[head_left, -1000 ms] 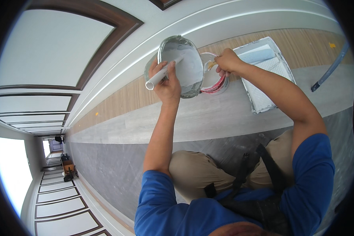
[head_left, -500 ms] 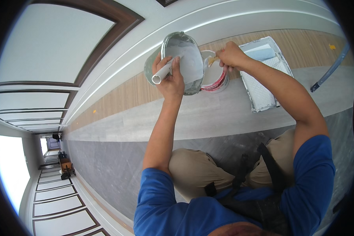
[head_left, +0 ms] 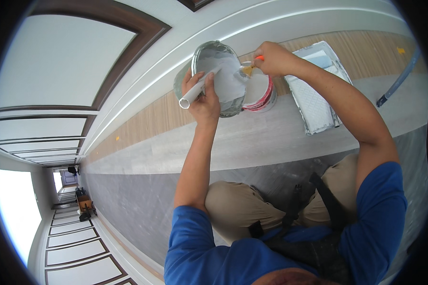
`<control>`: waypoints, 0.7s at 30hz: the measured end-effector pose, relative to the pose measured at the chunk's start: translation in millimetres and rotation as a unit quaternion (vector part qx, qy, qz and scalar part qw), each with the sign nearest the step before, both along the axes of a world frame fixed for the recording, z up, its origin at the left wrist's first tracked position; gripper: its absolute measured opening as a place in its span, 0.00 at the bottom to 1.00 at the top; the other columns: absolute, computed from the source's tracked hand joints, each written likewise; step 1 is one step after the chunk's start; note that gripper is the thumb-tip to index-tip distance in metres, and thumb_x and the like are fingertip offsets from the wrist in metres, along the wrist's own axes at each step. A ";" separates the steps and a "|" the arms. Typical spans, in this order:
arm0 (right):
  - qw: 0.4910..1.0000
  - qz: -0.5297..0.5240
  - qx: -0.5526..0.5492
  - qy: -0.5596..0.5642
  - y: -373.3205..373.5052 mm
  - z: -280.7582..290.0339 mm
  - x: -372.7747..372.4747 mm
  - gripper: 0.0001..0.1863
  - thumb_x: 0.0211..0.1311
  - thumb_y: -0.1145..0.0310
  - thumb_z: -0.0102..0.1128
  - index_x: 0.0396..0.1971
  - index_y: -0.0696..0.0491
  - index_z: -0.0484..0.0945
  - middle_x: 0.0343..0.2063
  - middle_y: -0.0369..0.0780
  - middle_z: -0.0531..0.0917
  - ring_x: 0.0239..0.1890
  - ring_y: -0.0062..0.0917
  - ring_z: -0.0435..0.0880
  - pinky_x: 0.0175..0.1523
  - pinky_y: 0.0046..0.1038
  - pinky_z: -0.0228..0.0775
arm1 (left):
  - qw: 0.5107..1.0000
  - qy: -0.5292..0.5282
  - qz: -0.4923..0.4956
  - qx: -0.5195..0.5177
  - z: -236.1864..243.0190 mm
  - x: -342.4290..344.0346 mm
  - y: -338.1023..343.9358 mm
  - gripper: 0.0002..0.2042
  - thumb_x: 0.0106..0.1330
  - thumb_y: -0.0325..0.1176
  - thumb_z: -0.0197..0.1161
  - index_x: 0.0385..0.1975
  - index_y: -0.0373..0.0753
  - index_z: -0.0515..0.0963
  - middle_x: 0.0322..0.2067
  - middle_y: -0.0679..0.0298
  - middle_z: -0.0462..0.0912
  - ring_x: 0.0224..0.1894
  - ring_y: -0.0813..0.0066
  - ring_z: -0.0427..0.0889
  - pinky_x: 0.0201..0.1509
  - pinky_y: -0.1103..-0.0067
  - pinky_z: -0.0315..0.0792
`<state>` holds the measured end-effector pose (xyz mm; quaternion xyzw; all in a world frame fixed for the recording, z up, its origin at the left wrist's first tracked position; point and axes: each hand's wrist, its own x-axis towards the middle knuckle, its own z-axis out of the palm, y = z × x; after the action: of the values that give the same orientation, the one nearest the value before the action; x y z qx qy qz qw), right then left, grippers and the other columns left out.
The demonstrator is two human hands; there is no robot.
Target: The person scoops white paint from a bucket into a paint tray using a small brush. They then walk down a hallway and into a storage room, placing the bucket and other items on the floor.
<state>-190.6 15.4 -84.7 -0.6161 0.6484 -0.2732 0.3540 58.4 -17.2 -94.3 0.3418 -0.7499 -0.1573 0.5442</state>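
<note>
"Orange-handled brush [head_left: 248, 70]: where?"
"Between the tilted grey-green bucket [head_left: 232, 109] and red-banded pail [head_left: 265, 102]. Half a second ago it was deeper over the pail; now it's shifted to the bucket's lip. Reads as brush out of the pail. Contact with either: can't tell."
"Fingers?"
"Right hand [head_left: 274, 59]: pinching the handle. Left hand [head_left: 205, 102]: closed round a white tube [head_left: 193, 96] at the bucket's rim."
"Contents?"
"Bucket: pale paint [head_left: 226, 69], smeared up the wall. Pail: whitish inside, level unclear. Tray [head_left: 316, 104] further right: pale-blue roller [head_left: 321, 60], white-coated bed."
</note>
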 end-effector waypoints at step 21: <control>0.862 0.155 -0.378 0.299 -29.1 -94.6 85.0 0.20 0.62 0.73 0.55 0.52 0.67 0.74 0.32 0.48 0.86 0.34 0.36 0.89 0.32 0.36 0.84 | 0.999 -0.001 -0.024 0.030 -7.5 12.1 -4.8 0.10 0.70 0.27 0.66 0.46 0.32 0.75 0.59 0.43 0.74 0.56 0.61 0.78 0.56 0.73 0.75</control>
<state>-105.6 -13.7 -179.3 -0.8471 0.4665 -0.2416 -0.0798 70.5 -22.0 -101.7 0.3402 -0.7531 -0.1920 0.5295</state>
